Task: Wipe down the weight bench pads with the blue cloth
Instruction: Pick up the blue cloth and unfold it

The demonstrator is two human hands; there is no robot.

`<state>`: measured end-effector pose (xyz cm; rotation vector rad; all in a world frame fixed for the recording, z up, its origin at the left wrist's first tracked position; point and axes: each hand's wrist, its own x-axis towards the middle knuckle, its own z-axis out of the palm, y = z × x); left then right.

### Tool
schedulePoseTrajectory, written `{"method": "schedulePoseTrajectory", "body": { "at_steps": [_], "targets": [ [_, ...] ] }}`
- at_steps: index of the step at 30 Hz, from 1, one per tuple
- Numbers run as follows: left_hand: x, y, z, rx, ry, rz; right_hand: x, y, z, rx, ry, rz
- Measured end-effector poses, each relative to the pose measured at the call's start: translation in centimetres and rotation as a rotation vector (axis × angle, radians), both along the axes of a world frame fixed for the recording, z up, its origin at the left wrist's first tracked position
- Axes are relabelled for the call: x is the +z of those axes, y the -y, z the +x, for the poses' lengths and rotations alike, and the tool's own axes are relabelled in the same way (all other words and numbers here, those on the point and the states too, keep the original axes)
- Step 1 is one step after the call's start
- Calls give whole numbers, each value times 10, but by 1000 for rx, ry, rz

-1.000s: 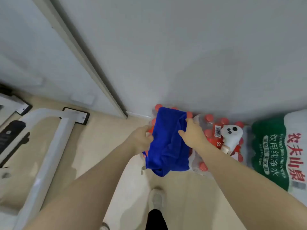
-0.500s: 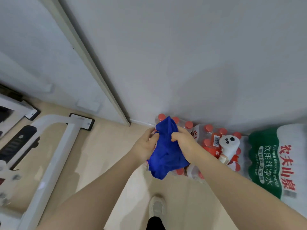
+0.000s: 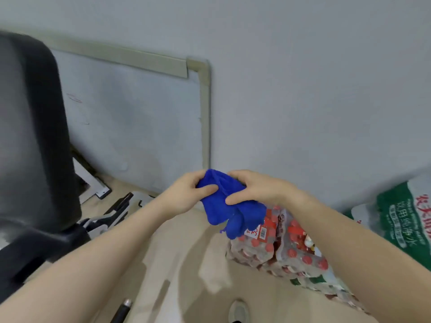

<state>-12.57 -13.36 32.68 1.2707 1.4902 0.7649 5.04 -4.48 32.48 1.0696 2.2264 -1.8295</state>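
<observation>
Black bench pad (image 3: 30, 136): large, blurred, upright, well to the left of the left fingers. Not yet touched. Judged to be the wiping target.

Whiteboard (image 3: 130, 122): leans on the wall beyond the fingers, lower edge at the floor.

Green water pack (image 3: 401, 220): well right of the right fingers, against the wall. Shrink-wrapped red-capped bottles (image 3: 286, 245) lie on the floor just below and right of the fingers.

White frame parts (image 3: 102, 220): on the floor below-left of the left fingers, between cloth and pad; judged a tripping point on the way over.

Blue cloth (image 3: 231, 206): bunched in mid-air between both hands, loose folds hanging below the fingers. Judged: being gathered into a wad before wiping.

Left hand (image 3: 186, 194): fingers curled over the cloth's upper left edge, thumb pressed on its front. Right hand (image 3: 254, 187): fingers curled over the top right, thumb pinching the front fold.

Shoe tip (image 3: 238, 311): directly below the fingers, on the floor.
</observation>
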Motion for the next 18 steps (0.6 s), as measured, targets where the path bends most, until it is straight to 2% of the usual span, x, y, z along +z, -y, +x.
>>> {"method": "schedulePoseTrajectory", "body": {
  "at_steps": [3,6,11,14,16,18],
  "targets": [
    [42,41,-30,62,-151,143,14,44,-28,66,180,271],
    [80,84,-61,89,-250,272,18,84,-58,7,193,265],
    [110,146,-118,269,-249,412,25,125,-109,-107,212,271],
    [112,177,-150,394,-212,445,39,140,-145,-410,25,209],
    [109,190,-165,362,-214,412,56,149,-170,-617,-227,-23],
    [100,195,-173,299,-193,364,76,159,-192,-626,-483,-277]
  ]
}}
